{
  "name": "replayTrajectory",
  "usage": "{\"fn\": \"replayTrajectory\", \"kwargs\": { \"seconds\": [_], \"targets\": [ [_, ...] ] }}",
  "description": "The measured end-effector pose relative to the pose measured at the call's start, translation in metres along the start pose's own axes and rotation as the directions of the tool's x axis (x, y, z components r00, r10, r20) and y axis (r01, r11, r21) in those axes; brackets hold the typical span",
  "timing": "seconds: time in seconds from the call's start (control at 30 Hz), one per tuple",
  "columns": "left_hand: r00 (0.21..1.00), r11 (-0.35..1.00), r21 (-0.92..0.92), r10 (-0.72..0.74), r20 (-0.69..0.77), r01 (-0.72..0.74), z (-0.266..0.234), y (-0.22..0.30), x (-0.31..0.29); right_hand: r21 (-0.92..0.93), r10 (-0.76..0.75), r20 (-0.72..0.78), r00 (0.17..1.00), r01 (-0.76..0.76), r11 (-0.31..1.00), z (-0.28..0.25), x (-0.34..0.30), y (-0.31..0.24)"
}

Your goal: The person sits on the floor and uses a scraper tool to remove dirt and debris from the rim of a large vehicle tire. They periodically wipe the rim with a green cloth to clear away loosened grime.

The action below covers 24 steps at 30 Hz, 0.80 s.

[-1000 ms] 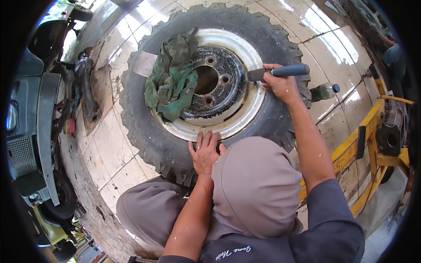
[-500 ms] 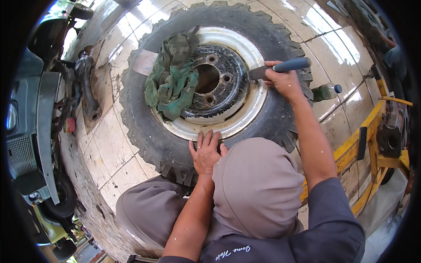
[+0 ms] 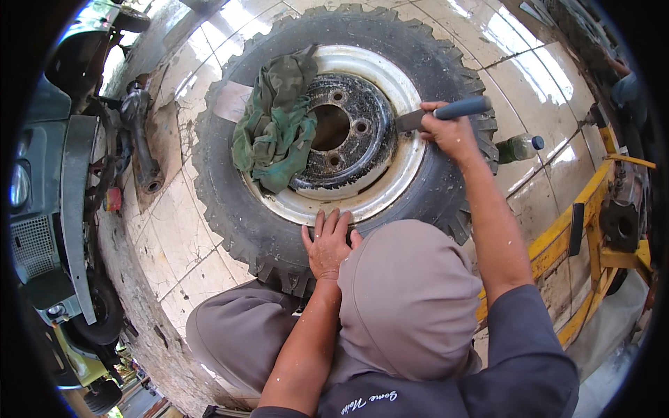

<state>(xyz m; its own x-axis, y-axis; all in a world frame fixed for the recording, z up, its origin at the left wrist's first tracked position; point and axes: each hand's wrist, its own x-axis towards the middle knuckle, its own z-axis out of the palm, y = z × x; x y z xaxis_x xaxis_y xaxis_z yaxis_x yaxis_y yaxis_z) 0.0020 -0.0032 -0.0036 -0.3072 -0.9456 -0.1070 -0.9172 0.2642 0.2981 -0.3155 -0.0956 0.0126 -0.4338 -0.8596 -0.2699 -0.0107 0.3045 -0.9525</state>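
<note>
A large treaded tire (image 3: 230, 181) lies flat before me, mounted on a wheel rim (image 3: 394, 177) with white paint on its outer ring and worn black paint at its centre. My right hand (image 3: 449, 136) grips a scraper (image 3: 461, 107) with a blue-grey handle; its flat blade reaches over the rim's right side. My left hand (image 3: 329, 245) rests on the near sidewall, fingers spread, their tips by the rim's edge. A crumpled green cloth (image 3: 275, 129) is draped across the left of the rim and sidewall. Beside it, a pale flat piece (image 3: 232, 101) lies on the tire.
A capped bottle (image 3: 517, 148) is to the tire's right. Beyond it stands a yellow metal frame (image 3: 557, 237) with a metal part on it. On the left, a rod-like metal part (image 3: 143, 139) lies on the tiled floor (image 3: 174, 244), near a vehicle's front (image 3: 42, 188).
The scraper and my right hand have shifted slightly toward me along the rim. My left hand stays in place on the tire.
</note>
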Motion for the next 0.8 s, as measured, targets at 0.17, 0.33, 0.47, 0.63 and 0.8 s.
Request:
{"fn": "replayTrajectory", "kwargs": {
  "seconds": [0.17, 0.33, 0.47, 0.63, 0.8],
  "targets": [
    [1.000, 1.000, 0.001, 0.002, 0.013, -0.002, -0.001, 0.000, -0.005, 0.123, -0.034, -0.055, 0.998, 0.040, 0.992, 0.000, -0.007, -0.002],
    [1.000, 1.000, 0.001, -0.004, 0.015, 0.004, -0.001, -0.002, -0.004, 0.150, -0.030, -0.057, 0.998, 0.038, 0.988, -0.002, -0.003, -0.011],
    [1.000, 1.000, -0.006, 0.005, 0.003, -0.005, -0.001, 0.003, 0.002, 0.149, 0.004, -0.070, 0.998, 0.007, 0.989, 0.001, 0.001, -0.005],
    [1.000, 1.000, 0.010, -0.003, 0.011, 0.002, -0.002, 0.001, -0.002, 0.191, -0.034, -0.091, 0.995, 0.051, 0.980, 0.000, -0.008, -0.018],
    [1.000, 1.000, 0.008, -0.003, 0.022, 0.003, -0.001, -0.002, -0.002, 0.141, 0.002, -0.129, 0.992, 0.017, 0.990, 0.003, -0.002, -0.008]
  ]
}}
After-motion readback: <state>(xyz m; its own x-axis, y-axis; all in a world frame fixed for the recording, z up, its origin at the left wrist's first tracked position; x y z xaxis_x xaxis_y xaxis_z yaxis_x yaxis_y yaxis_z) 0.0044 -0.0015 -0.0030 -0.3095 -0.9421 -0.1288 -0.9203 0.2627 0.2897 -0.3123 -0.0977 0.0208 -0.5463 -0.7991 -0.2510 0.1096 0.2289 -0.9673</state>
